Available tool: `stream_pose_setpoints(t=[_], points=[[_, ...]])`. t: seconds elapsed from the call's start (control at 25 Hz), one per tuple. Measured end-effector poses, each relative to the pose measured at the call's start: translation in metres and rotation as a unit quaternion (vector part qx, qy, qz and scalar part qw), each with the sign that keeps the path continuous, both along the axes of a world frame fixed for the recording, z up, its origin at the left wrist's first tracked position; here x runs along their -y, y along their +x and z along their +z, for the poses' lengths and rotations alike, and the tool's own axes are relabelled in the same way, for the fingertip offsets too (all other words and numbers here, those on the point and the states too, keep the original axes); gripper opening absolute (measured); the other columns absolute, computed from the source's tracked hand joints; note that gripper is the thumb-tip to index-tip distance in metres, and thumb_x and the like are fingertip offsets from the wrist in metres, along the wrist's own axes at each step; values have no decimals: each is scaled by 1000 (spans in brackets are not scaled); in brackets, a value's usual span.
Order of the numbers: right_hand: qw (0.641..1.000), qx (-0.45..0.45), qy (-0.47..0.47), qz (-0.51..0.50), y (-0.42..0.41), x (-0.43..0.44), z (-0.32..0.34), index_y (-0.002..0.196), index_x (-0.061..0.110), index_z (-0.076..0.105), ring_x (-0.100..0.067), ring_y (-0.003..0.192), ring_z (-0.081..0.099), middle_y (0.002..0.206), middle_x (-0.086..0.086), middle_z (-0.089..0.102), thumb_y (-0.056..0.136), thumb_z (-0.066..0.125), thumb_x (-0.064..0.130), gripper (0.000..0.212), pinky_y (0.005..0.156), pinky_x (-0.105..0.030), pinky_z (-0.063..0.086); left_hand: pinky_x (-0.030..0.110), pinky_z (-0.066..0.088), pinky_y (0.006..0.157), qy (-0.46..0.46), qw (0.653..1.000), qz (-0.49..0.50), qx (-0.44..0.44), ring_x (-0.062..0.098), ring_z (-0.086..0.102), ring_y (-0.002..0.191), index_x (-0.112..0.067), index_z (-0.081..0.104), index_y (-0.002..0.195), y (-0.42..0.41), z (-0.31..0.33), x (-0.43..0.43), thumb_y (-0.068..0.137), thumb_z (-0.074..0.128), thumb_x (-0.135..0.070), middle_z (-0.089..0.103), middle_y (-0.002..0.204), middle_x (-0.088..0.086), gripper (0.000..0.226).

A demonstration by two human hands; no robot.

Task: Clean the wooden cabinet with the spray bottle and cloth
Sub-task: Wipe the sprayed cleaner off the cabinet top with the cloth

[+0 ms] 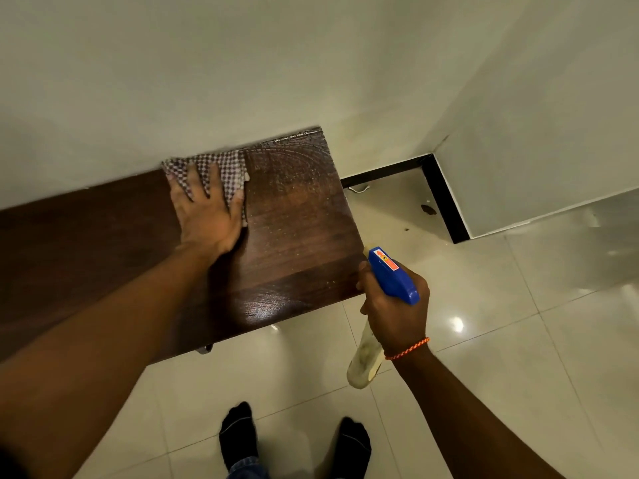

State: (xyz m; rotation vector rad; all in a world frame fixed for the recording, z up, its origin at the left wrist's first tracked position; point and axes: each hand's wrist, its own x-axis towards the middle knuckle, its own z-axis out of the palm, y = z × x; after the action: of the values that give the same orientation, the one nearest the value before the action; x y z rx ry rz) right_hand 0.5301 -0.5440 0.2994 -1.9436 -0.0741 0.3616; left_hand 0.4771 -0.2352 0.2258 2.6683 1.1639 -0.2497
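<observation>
Head view: 1 cloth (221, 167), 1 spray bottle (392, 276), 1 wooden cabinet (297, 229) — dark top, wet streaks. Left hand (207, 216) flat, pressing checkered cloth at back edge; right hand (394, 305) wrapped around bottle off front-right corner.

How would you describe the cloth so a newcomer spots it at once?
Find the dark wooden cabinet top against the pale wall. The cloth lies at its back edge, flat under the left hand. Its small brown-and-white check marks it out.

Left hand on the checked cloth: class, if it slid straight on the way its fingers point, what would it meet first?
Probably the pale wall; the left hand presses the checked cloth near the dark wooden cabinet top's back edge.
</observation>
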Motion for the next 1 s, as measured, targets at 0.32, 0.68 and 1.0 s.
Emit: stream_pose_setpoints(t=[0.32, 0.68, 1.0], points=[[999, 30, -29, -7, 19, 20, 1, 80, 24, 62, -28, 54, 62, 61, -8, 64, 92, 67, 13, 17, 54, -27, 53, 54, -11, 124, -36, 991, -125, 18, 51, -16, 151, -19, -2, 164, 134, 2, 85, 104, 16, -61, -12, 169, 19, 75], [1000, 0, -20, 3, 9, -5, -1, 81, 7, 67, -30, 58, 62, 64, -8, 64, 93, 67, 19, 17, 55, -28, 55, 53, 3, 127, 7, 973, -227, 37, 43, -3, 155, -19, 8, 163, 68, -4, 22, 105, 20, -59, 4, 170, 16, 72], [1000, -6, -6, -8, -2, -4, 2, 84, 2, 68, -34, 60, 62, 66, -13, 64, 92, 69, 17, 17, 58, -39, 57, 58, 1, 126, 51, 989, -142, -3, 44, 6, 155, -1, 18, 160, -47, 0, -55, 103, 10, -56, 15, 164, 30, 80]])
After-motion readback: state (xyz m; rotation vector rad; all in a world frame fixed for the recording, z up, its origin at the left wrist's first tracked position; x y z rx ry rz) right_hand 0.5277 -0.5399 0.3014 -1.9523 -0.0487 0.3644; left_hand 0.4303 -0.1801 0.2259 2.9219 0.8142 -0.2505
